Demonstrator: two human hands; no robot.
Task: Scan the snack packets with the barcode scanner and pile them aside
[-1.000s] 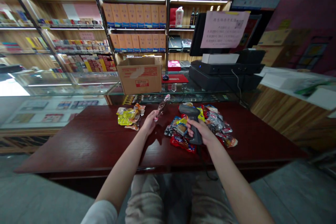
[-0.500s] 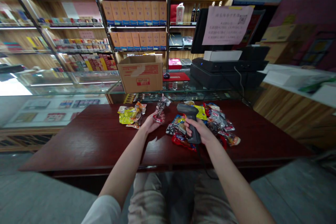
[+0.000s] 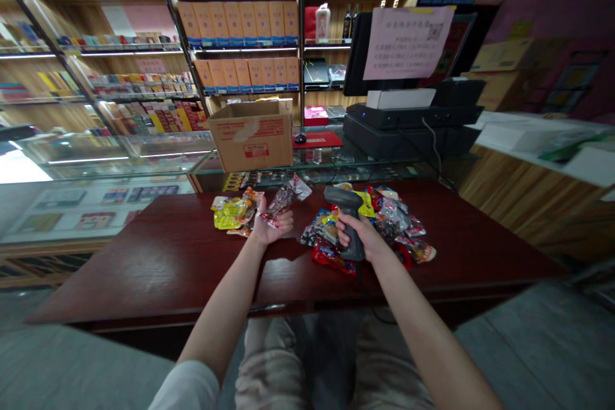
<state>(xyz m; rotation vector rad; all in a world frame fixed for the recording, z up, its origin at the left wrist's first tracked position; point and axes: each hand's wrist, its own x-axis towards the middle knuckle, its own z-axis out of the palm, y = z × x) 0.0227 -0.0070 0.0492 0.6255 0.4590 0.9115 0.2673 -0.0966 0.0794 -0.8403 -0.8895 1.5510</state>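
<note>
My left hand point(image 3: 272, 224) is closed around a clear-wrapped snack packet point(image 3: 284, 197) with dark contents and silvery ends, raised over the table. Just behind and left of that hand lies a small pile of yellow and orange snack packets point(image 3: 229, 213). My right hand point(image 3: 354, 234) grips the handle of a dark grey barcode scanner point(image 3: 346, 203), its head turned toward the left. Around and beneath the scanner spreads a larger heap of mixed snack packets point(image 3: 396, 218) in red, blue, yellow and silver wrapping, partly hidden by my right hand.
Both piles lie on a dark red wooden table point(image 3: 158, 269). Beyond it, an open cardboard box point(image 3: 252, 138) stands on a glass counter, with a monitor point(image 3: 358, 54) and a black cash drawer point(image 3: 384, 138) to the right. The scanner's cable point(image 3: 372, 311) hangs at the table's front.
My left hand has shifted slightly left and turned, so the packet now lies across the fingers with more of it showing. My right hand and the scanner stay nearly still.
</note>
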